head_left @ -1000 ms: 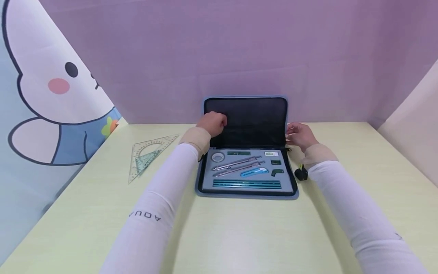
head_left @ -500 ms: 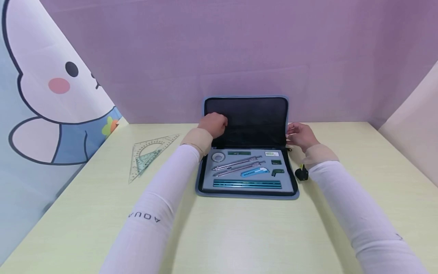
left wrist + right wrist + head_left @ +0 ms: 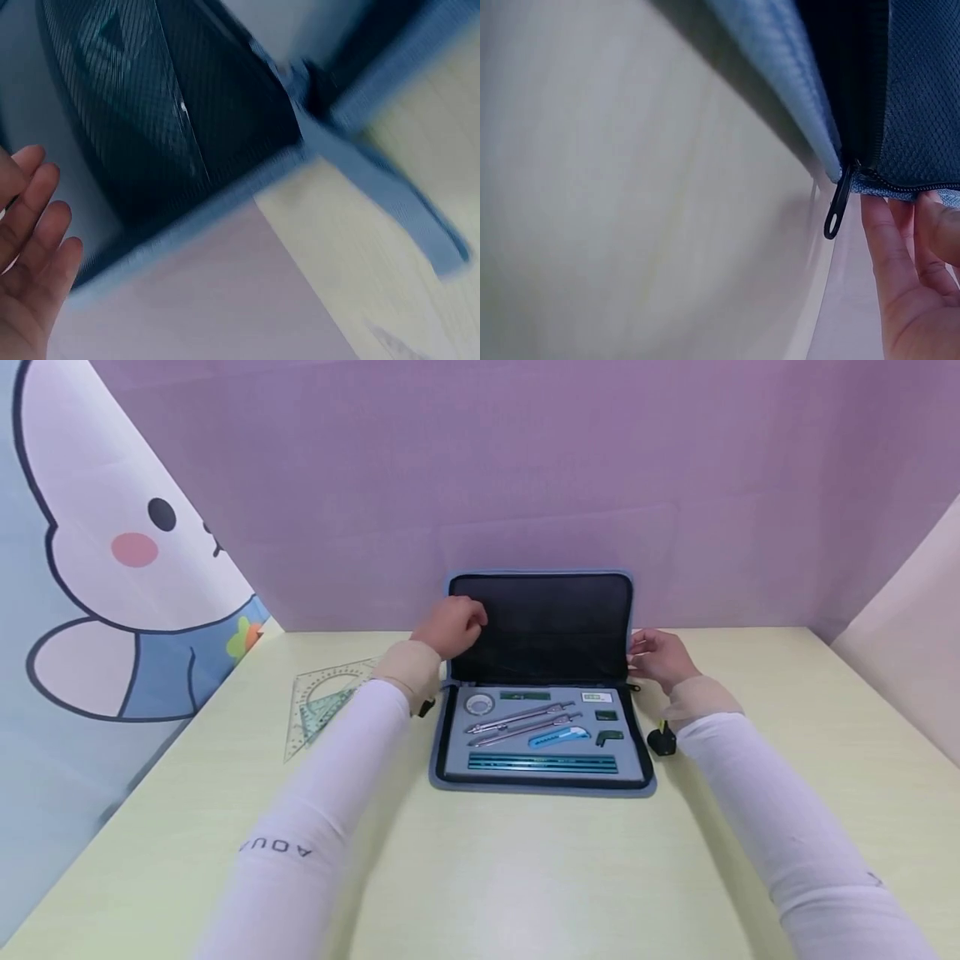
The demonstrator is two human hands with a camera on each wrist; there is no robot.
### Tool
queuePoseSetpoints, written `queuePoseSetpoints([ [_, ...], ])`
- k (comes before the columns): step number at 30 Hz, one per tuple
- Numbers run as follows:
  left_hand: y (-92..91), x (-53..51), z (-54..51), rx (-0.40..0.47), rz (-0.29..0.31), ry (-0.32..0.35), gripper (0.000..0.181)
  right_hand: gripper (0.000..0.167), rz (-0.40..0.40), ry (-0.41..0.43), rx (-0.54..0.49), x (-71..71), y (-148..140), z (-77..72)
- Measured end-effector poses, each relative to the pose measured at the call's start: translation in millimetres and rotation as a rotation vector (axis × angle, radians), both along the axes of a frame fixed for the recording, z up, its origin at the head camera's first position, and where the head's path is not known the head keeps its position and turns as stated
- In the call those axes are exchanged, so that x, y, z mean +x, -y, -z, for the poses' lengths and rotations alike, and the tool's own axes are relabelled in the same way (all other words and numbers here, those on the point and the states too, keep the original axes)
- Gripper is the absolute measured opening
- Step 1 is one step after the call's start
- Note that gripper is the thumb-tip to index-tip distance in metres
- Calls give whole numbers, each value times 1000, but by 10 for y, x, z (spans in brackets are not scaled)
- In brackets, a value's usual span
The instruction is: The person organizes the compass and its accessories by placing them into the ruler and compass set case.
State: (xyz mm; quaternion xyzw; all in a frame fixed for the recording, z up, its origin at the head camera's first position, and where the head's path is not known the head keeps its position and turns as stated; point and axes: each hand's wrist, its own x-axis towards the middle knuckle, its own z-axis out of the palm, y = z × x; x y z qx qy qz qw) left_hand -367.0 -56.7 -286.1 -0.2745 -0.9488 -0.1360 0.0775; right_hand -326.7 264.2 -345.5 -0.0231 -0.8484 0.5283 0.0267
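Note:
A blue-grey zip case (image 3: 542, 792) lies unfolded on the table, its lid (image 3: 555, 627) upright against the purple backdrop. Inside the lid is a black mesh pocket (image 3: 157, 97), through which a dark triangular outline shows faintly. My left hand (image 3: 452, 625) hovers at the lid's left side, fingers loosely bent and holding nothing. At the lid's right edge, my right hand (image 3: 660, 657) pinches the border between thumb and fingers, near a black zip pull (image 3: 838, 206). The grey tray holds two metal compasses (image 3: 517, 718), a blue utility knife (image 3: 558, 737) and green pencils (image 3: 542, 763).
Left of the case lie a clear set square (image 3: 294, 714) and a smaller greenish one (image 3: 322, 710), partly behind my left forearm. A white eraser (image 3: 596, 697) and small green pieces (image 3: 606, 715) sit in the tray's right side. The purple backdrop (image 3: 555, 485) rises behind the table.
My left hand has drawn back leftward from the lid's pocket, its fingers loosening, and the left forearm now covers part of the set squares. The right hand and the case stay put.

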Motion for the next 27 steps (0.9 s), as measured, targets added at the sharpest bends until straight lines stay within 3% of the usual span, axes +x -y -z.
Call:
queuePoseSetpoints([
  [3, 196, 6, 8, 56, -13, 15, 24, 20, 0, 0, -4, -7, 26, 2],
  [7, 484, 17, 51, 61, -45, 21, 24, 20, 13, -5, 12, -26, 60, -9],
  [12, 853, 47, 103, 11, -128, 77, 22, 20, 37, -12, 44, -37, 76, -42],
  [17, 1244, 61, 177, -97, -191, 160, 25, 21, 36, -24, 56, -38, 53, -53],
  [23, 1586, 177, 206, -218, -307, 337, 33, 22, 34, -26, 38, -32, 49, -58],
  [27, 1753, 254, 233, -209, -360, 484, 41, 21, 40, -17, 25, -31, 55, -50],
])
